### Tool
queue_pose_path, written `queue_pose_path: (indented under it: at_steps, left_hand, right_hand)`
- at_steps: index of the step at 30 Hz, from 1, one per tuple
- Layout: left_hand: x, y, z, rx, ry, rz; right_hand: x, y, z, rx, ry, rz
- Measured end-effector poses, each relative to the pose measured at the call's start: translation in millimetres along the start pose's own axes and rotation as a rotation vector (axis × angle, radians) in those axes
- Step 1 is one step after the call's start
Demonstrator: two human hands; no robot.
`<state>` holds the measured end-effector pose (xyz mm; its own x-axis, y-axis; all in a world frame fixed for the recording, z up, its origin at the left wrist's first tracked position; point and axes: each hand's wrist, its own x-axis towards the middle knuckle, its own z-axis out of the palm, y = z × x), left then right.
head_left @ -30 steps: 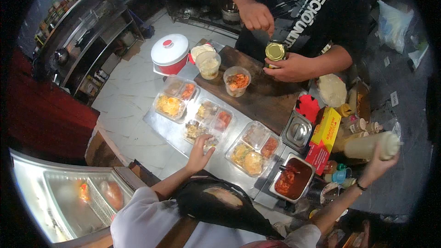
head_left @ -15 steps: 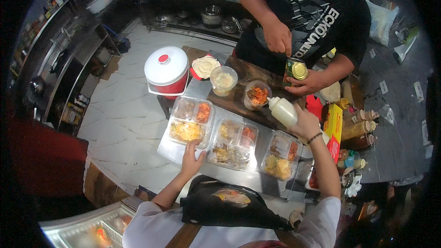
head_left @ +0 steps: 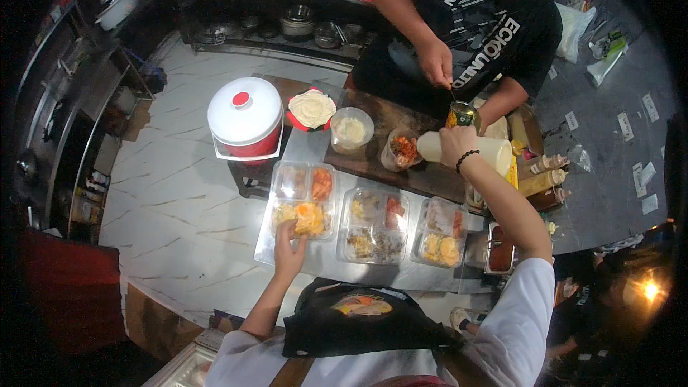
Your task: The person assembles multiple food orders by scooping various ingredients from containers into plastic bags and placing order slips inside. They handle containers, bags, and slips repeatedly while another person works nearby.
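Right hand (head_left: 454, 145) covers the middle of the pale squeeze bottle (head_left: 494, 152); the grip itself is not legible, and the nozzle end is too blurred to make out.

Left hand (head_left: 289, 247) overlaps the near edge of the left meal tray (head_left: 304, 199); finger contact unclear.

Co-worker's head, beyond the squeeze bottle, cut off by the top edge.

Tin (head_left: 463, 115) half hidden behind the right hand.

Food in the trays too small to identify.

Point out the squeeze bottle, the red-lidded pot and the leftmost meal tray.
squeeze bottle (head_left: 494, 152), head view, bare body beside right hand.
red-lidded pot (head_left: 245, 110), head view, lid top.
leftmost meal tray (head_left: 290, 180), head view, upper left compartment.
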<state>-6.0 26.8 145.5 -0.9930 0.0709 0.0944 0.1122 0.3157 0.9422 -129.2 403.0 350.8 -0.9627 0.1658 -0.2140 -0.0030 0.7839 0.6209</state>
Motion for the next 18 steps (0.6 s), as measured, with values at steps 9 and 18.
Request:
queue_pose_path:
  at_steps: [9,18]
  left_hand:
    - [3.7,-9.8,5.4,0.021,-0.040,0.075]
    - [0.8,-4.1,15.3,0.062,-0.094,0.059]
  right_hand:
    - [7.8,-5.9,-5.0,0.037,0.078,-0.096]
    - [12.2,-7.4,-5.0,-0.159,0.242,-0.177]
